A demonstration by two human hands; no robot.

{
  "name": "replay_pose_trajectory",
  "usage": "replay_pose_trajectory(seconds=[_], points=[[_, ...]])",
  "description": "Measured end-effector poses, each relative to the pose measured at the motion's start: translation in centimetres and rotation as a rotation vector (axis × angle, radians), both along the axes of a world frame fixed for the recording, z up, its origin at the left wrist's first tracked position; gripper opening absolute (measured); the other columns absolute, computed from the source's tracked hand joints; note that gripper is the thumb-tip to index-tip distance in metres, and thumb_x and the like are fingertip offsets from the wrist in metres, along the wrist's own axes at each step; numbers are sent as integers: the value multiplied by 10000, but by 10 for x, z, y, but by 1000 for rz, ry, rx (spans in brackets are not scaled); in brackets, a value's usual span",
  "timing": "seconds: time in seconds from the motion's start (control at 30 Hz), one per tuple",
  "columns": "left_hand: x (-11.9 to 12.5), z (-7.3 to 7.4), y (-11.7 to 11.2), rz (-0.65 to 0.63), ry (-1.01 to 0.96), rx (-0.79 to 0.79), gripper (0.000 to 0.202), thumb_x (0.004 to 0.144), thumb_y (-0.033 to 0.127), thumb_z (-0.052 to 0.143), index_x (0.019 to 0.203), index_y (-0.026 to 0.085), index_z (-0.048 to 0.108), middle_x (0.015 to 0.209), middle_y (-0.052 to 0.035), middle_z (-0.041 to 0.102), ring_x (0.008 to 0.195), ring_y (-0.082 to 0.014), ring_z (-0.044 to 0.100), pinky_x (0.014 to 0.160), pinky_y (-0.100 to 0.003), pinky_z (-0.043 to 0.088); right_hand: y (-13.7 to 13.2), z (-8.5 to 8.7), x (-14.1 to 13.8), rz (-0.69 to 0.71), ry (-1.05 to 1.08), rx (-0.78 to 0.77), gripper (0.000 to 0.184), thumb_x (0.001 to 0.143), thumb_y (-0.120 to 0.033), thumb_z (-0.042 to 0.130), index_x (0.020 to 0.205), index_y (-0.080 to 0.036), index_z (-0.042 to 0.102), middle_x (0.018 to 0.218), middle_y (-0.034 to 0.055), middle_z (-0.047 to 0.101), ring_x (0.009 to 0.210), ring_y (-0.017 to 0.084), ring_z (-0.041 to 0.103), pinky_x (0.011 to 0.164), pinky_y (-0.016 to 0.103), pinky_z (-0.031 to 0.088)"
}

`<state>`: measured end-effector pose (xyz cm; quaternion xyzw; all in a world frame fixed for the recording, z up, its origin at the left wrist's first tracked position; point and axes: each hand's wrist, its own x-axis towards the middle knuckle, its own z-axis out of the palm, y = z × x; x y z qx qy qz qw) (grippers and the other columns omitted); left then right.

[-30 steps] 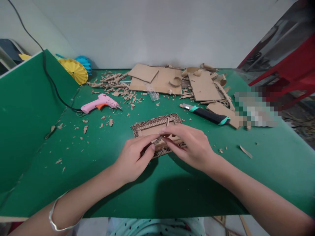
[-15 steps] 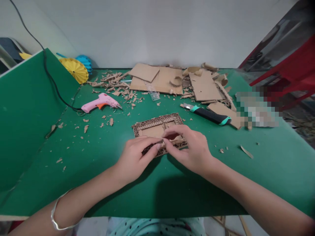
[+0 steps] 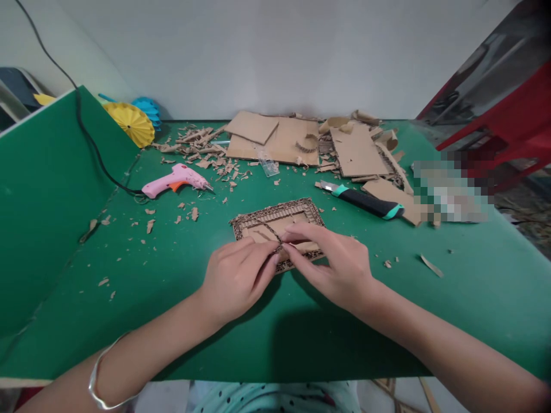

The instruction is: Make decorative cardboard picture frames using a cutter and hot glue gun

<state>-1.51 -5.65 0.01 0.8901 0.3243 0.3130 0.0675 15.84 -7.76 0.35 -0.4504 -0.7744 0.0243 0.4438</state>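
A thin strip of corrugated cardboard point(image 3: 272, 230) is pinched between the fingertips of both hands. My left hand point(image 3: 241, 274) is closed on its near end from the left. From the right, my right hand point(image 3: 333, 258) grips it with thumb and forefinger, so the fingertips almost meet. The strip slants up and to the left over a rectangular cardboard frame point(image 3: 297, 204), whose raised border shows its corrugated edges. This frame lies flat on the green table, and my hands cover part of its near side.
A pink glue gun point(image 3: 178, 179) with a black cord lies to the left. Right of the frame rests a utility knife point(image 3: 365, 201), blade exposed. Cardboard sheets point(image 3: 284, 143) and torn scraps point(image 3: 206, 143) litter the back. A green panel point(image 3: 55, 189) stands at the left.
The cardboard strip has turned in my fingers and now points up and to the left across the frame. Both hands have shifted only slightly; the frame has stayed put.
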Motion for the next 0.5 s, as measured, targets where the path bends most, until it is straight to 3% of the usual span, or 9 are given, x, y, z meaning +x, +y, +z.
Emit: replay_pose_trajectory(seconds=[0.17,0.3,0.4,0.5], points=[[1,-1,-1,-25,20,56,161,850,198,473,930,132,597,722,-43,661,626,-140,572,581,-242,448,-3,-2,-1,4,-67,28,207,796,-124,529,976,-226,545,796,-4,684,740,132,657,660,229,518],[1,2,-3,4,-14,-158,195,879,219,423,875,151,606,686,-33,640,608,-125,568,559,-223,426,4,1,4,-94,41,-25,181,750,-96,551,868,-232,546,762,-10,658,688,126,642,610,224,523],[2,6,-3,34,-70,-312,207,889,235,419,811,164,597,641,0,625,594,-107,565,556,-207,409,16,5,16,-160,211,-101,231,728,-81,567,895,-233,513,766,-10,641,696,134,641,644,252,543],[1,6,-2,80,-102,-427,213,885,260,448,742,174,581,578,36,598,558,-91,553,550,-197,395,24,6,24,-190,246,-174,244,731,-125,598,929,-228,499,700,-23,628,655,141,641,590,252,542]])
